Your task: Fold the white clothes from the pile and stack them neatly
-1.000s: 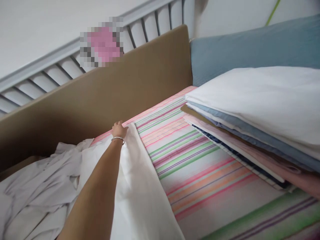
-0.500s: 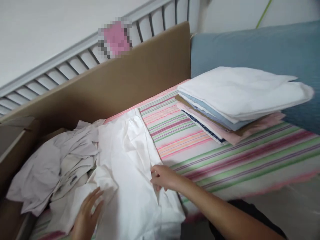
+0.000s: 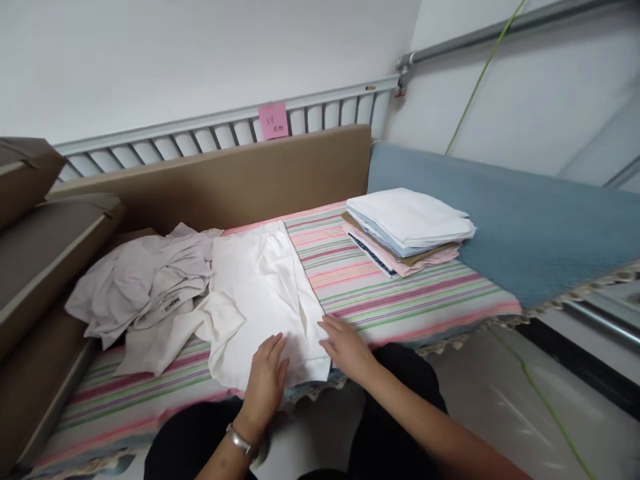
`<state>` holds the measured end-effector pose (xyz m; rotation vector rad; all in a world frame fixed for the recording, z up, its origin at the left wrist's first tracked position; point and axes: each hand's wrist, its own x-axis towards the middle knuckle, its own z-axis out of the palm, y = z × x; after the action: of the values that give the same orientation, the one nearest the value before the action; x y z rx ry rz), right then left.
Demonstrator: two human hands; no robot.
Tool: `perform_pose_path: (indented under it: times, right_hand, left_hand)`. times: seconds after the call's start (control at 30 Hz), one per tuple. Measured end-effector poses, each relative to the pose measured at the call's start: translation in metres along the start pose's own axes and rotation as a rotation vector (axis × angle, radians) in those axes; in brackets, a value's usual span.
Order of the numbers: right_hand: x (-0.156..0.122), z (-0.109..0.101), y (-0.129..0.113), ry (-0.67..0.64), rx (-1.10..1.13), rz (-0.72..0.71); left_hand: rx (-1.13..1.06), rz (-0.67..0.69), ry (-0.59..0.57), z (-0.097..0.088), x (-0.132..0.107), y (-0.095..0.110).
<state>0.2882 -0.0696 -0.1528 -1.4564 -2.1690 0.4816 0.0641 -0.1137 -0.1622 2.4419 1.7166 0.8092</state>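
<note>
A white shirt [image 3: 255, 287] lies spread over the striped cloth, partly folded, with a sleeve-like piece reaching out to its left. On its near end rests my left hand [image 3: 267, 373], fingers stretched out and holding nothing. My right hand [image 3: 347, 347] is at the shirt's near right edge, its fingers extended and touching the fabric without gripping it. Some creases run along the shirt's right side. Left of it is a rumpled heap of pale clothes [image 3: 135, 273], and to the right stands a stack of folded clothes [image 3: 407, 217] with white on top.
Striped cloth [image 3: 360, 280] covers the bed or couch seat. A brown board [image 3: 280, 163] runs along the back, before a radiator [image 3: 200, 140] bearing a pink note [image 3: 273, 121]. Brown cushions [image 3: 55, 247] are piled at left. Blue fabric [image 3: 525, 233] lies behind the stack.
My left hand has moved right across the shirt. My right hand has gone from a pinch on the shirt to extended fingers at its edge. The view has shifted and shows more room.
</note>
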Motion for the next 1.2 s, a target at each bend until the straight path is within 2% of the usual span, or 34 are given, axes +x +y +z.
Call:
perform_pose_path:
  times: [0.1, 0.17, 0.33, 0.47, 0.57, 0.67, 0.77, 0.9, 1.03, 1.13, 1.2]
  right_hand:
    - [-0.032, 0.011, -0.004, -0.09, -0.067, -0.06]
    - [-0.04, 0.011, -0.006, -0.102, -0.071, -0.082]
    - [-0.032, 0.001, -0.016, 0.01, -0.094, -0.078]
    - [-0.026, 0.01, -0.02, -0.083, -0.11, -0.063]
    - [-0.022, 0.013, -0.023, -0.062, -0.083, -0.039]
    - [-0.004, 0.006, -0.035, 0.058, -0.052, -0.017]
    - [0.03, 0.003, -0.051, 0.083, -0.058, -0.049]
    - [0.072, 0.025, -0.058, -0.006, -0.103, -0.122]
    - [0.087, 0.051, -0.046, -0.196, -0.139, -0.124]
    - [0.097, 0.046, -0.043, -0.226, -0.121, -0.124]
    - [0.111, 0.035, -0.045, -0.171, -0.08, -0.104]
  left_hand:
    - [0.003, 0.014, 0.004, 0.013, 0.011, 0.009]
    - [0.021, 0.015, -0.02, 0.014, 0.018, 0.01]
    - [0.1, -0.013, -0.15, 0.01, 0.039, 0.012]
    - [0.121, -0.02, -0.329, 0.015, 0.044, 0.021]
    - [0.089, 0.026, -0.336, 0.013, 0.04, 0.024]
    - [0.09, 0.056, -0.225, 0.008, 0.038, 0.02]
    - [0.159, 0.028, -0.156, 0.009, 0.034, 0.007]
    - [0.216, 0.092, -0.156, 0.031, 0.017, -0.014]
    - [0.166, 0.109, -0.118, 0.049, 0.003, -0.024]
    - [0.076, 0.101, -0.156, 0.043, 0.008, -0.024]
    - [0.019, 0.065, -0.162, 0.032, 0.019, -0.021]
